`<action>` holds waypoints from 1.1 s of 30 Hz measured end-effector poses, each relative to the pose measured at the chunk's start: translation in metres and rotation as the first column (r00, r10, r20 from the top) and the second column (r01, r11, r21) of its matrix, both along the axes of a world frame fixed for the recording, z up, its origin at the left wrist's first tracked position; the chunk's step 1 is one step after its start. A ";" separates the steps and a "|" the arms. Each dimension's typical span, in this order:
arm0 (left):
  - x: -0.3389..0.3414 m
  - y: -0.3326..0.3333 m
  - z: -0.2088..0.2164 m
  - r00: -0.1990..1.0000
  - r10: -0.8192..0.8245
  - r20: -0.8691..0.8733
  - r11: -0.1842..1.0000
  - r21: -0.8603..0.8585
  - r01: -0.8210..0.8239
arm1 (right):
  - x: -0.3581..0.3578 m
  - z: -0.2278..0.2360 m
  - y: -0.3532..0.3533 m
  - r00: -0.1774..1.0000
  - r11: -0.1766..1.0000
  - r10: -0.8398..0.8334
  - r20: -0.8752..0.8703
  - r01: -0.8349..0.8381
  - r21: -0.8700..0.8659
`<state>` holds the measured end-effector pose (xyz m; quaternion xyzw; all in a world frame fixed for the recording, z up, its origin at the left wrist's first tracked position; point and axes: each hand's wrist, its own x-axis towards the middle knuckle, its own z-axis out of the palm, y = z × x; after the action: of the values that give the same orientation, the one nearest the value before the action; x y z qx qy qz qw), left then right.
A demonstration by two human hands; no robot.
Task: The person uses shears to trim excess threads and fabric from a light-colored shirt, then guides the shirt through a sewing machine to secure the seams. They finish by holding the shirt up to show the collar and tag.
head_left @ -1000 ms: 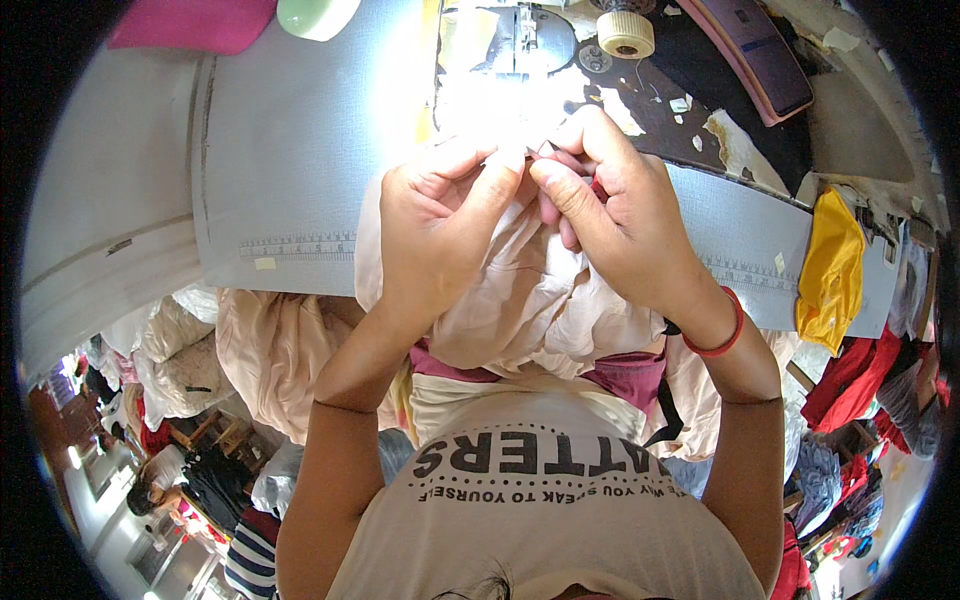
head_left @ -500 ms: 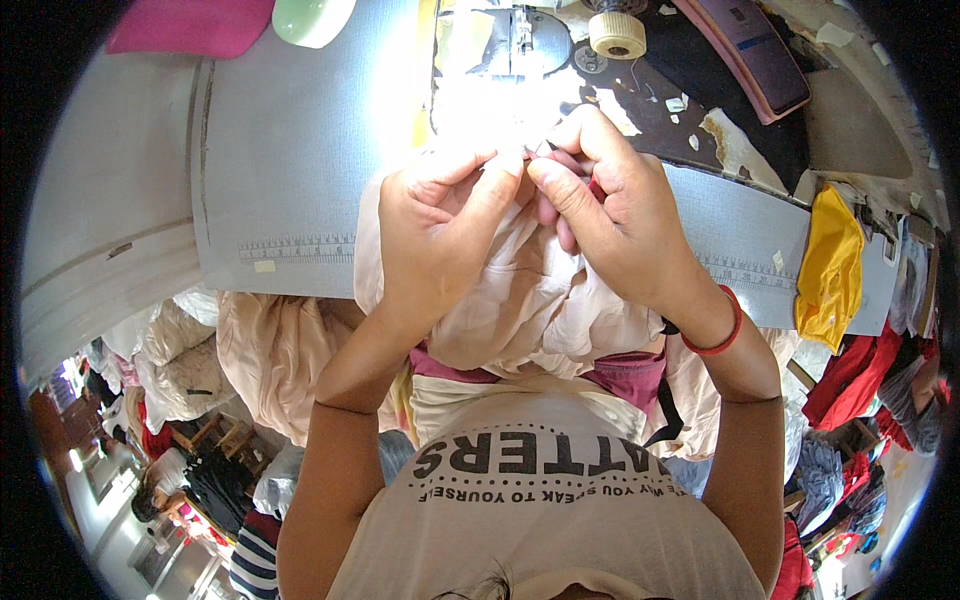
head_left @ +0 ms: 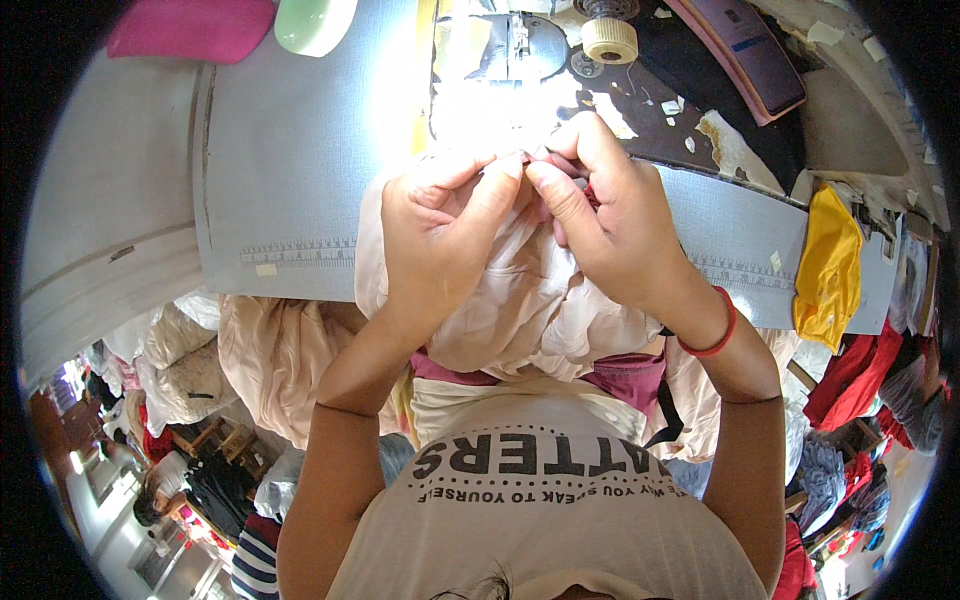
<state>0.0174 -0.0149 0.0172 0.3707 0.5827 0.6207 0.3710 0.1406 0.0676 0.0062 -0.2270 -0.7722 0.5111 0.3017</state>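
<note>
Pale pink fabric (head_left: pixel 525 310) lies bunched over the near edge of the sewing table, below and between my hands. My left hand (head_left: pixel 440 230) is closed, thumb and forefinger pinching the fabric's upper end. Right beside it, my right hand (head_left: pixel 615 215) pinches the same spot, its thumb tip almost touching the left one. Strong glare partly washes out the pinched bit. A small dark red thing, too hidden to name, shows among my right fingers. Just beyond the hands is the sewing machine's needle area (head_left: pixel 520 45), brightly lit.
A cream-coloured knob (head_left: pixel 609 41) and a phone (head_left: pixel 745 55) are at the far right. Yellow cloth (head_left: pixel 830 265) hangs over the table's right edge. Pink (head_left: pixel 190 28) and pale green (head_left: pixel 312 22) containers stand far left. More pink fabric (head_left: pixel 275 360) hangs at the near left.
My right hand has shifted very slightly, its fingers a little lower and more turned in. The left hand and the fabric stay nearly where they were.
</note>
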 end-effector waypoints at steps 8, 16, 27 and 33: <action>0.002 0.001 0.000 0.998 0.005 0.062 1.000 -0.010 -0.004 | 0.000 0.002 -0.001 0.999 0.995 -0.041 0.033 0.038 0.090; 0.001 0.000 -0.002 1.000 0.015 0.019 1.000 -0.006 -0.015 | -0.001 0.001 -0.002 0.999 0.997 -0.050 -0.003 0.050 0.058; 0.001 -0.001 -0.001 0.996 -0.011 0.092 1.000 -0.005 0.011 | -0.001 0.000 -0.001 0.998 0.993 -0.062 -0.021 0.063 0.097; 0.001 -0.002 0.000 0.998 -0.048 0.041 0.998 -0.041 0.050 | 0.001 0.005 0.003 1.000 0.998 -0.025 -0.014 0.024 -0.055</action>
<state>0.0189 -0.0166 0.0175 0.3645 0.5786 0.6066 0.4055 0.1418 0.0706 0.0111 -0.2410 -0.7526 0.5302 0.3072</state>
